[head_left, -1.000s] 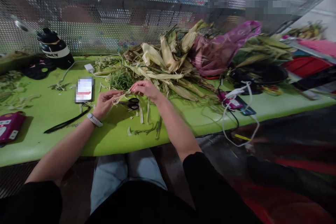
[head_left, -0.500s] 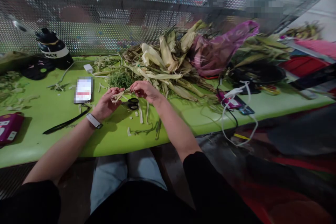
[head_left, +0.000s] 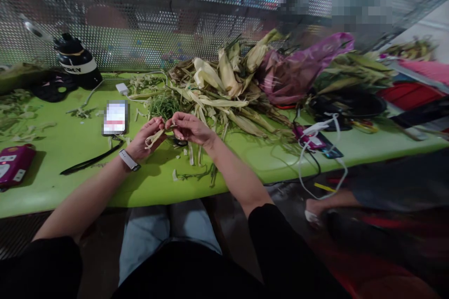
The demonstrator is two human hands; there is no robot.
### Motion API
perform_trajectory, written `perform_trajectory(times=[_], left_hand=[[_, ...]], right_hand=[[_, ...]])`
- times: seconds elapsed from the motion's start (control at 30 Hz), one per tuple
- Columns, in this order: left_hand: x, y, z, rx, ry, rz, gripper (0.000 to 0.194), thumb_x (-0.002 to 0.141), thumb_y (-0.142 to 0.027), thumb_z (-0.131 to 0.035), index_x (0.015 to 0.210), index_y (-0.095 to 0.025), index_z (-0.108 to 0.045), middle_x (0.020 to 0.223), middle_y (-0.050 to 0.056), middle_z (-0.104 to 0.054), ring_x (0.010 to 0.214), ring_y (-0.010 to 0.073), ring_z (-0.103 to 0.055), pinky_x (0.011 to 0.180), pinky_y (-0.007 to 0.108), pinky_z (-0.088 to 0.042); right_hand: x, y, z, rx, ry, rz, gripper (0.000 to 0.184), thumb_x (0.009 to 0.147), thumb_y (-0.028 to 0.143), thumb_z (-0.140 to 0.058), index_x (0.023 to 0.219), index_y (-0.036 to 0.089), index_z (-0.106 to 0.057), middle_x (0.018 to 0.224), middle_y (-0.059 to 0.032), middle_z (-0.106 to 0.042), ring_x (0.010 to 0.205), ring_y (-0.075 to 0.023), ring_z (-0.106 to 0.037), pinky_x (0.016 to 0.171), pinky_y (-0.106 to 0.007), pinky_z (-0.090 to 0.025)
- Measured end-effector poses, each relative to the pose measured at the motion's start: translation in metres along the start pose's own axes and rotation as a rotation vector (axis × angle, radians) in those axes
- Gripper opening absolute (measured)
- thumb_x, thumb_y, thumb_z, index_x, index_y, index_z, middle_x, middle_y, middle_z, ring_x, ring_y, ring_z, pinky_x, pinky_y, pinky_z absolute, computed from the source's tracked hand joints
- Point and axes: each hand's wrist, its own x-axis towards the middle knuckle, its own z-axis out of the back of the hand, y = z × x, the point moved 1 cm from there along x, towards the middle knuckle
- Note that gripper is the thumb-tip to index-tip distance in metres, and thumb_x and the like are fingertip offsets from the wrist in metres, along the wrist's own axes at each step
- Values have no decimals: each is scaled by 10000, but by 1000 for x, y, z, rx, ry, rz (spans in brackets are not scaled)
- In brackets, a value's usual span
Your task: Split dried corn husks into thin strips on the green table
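My left hand (head_left: pixel 143 142) pinches a pale looped strip of corn husk (head_left: pixel 153 139), whose loop hangs below the fingers. Close against it, my right hand (head_left: pixel 193 129) has its thumb and forefinger closed on the strip's other end. Black-handled scissors (head_left: pixel 180 142) lie under the hands, mostly covered. Just beyond my fingertips is a bundle of thin green strands (head_left: pixel 162 103). Loose husk strips (head_left: pixel 191 154) and a thin green stem (head_left: pixel 196 175) lie on the green tabletop (head_left: pixel 147 187) nearer to me.
A heap of corn husks (head_left: pixel 224 77) and a pink plastic bag (head_left: pixel 291 74) stand behind. Left are a phone (head_left: pixel 115 117) with a black strap (head_left: pixel 91 161), a purple power strip (head_left: pixel 16 166) and a dark bottle (head_left: pixel 77 63). White cables (head_left: pixel 301 168) hang over the front edge at right.
My hands have come closer together, the right fingers now meeting the left at the strip. The scissors are more covered. A person's foot has appeared below the table at right.
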Motion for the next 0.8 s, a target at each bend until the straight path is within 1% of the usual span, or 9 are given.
perform_trajectory(times=[0.1, 0.17, 0.27, 0.33, 0.43, 0.5, 0.6, 0.7, 0.8], left_hand=[[1, 0, 2, 54, -6, 1, 159, 801, -278, -751, 827, -188, -622, 815, 11, -675, 652, 87, -605, 604, 194, -517], [1, -2, 1, 75, 7, -11, 178, 784, -284, -767, 820, -184, -623, 821, 13, -684, 667, 91, -613, 597, 201, -509], [-2, -5, -3, 150, 18, 6, 208, 755, -286, -795, 788, -166, -629, 720, -11, -650, 583, 67, -566, 538, 188, -458], [-4, -7, -7, 229, 18, 29, 213, 743, -275, -801, 751, -148, -630, 667, -17, -620, 533, 53, -525, 485, 177, -399], [-7, -11, -11, 317, 22, 53, 188, 741, -242, -787, 717, -133, -635, 637, -13, -604, 495, 50, -488, 448, 185, -339], [-6, -12, -10, 368, 23, 68, 168, 754, -225, -769, 702, -128, -642, 621, -8, -601, 482, 52, -479, 448, 191, -324], [-3, -12, -5, 433, 22, 64, 174, 765, -228, -764, 681, -127, -650, 613, 3, -611, 491, 57, -488, 471, 196, -339], [0, -12, 2, 454, 15, 62, 170, 763, -248, -780, 696, -130, -677, 619, 15, -631, 489, 61, -493, 466, 197, -346], [1, -12, 5, 433, -4, 87, 140, 746, -239, -803, 741, -128, -718, 660, 42, -674, 504, 72, -519, 467, 202, -374]], right_hand=[[0, 0, 0, -37, -12, 1, 289, 812, 376, -719, 804, 185, -501, 826, 13, -631, 495, -40, -458, 451, -174, -395], [-1, 2, 2, -84, 16, 9, 274, 829, 373, -703, 811, 178, -512, 780, 20, -619, 484, -40, -457, 436, -169, -376], [-4, 7, 6, -221, 64, -21, 223, 854, 332, -677, 833, 160, -536, 750, 20, -628, 478, -34, -462, 425, -157, -358], [-7, 11, 8, -319, 80, -61, 183, 863, 297, -662, 854, 152, -550, 746, 19, -638, 492, -38, -486, 450, -157, -398], [-11, 15, 8, -415, 101, -105, 149, 879, 272, -643, 876, 152, -555, 740, 18, -636, 527, -55, -533, 529, -192, -493], [-13, 16, 8, -457, 116, -128, 143, 884, 266, -640, 874, 151, -557, 734, 18, -627, 566, -69, -571, 585, -217, -529], [-12, 14, 9, -489, 127, -150, 158, 876, 278, -657, 865, 151, -564, 730, 13, -624, 633, -91, -618, 625, -226, -535], [-10, 13, 10, -486, 95, -94, 190, 861, 310, -675, 859, 147, -578, 748, -1, -639, 635, -88, -596, 610, -214, -504], [-10, 15, 9, -468, 25, 9, 225, 854, 364, -675, 877, 152, -600, 859, -24, -645, 639, -86, -563, 623, -235, -500]])
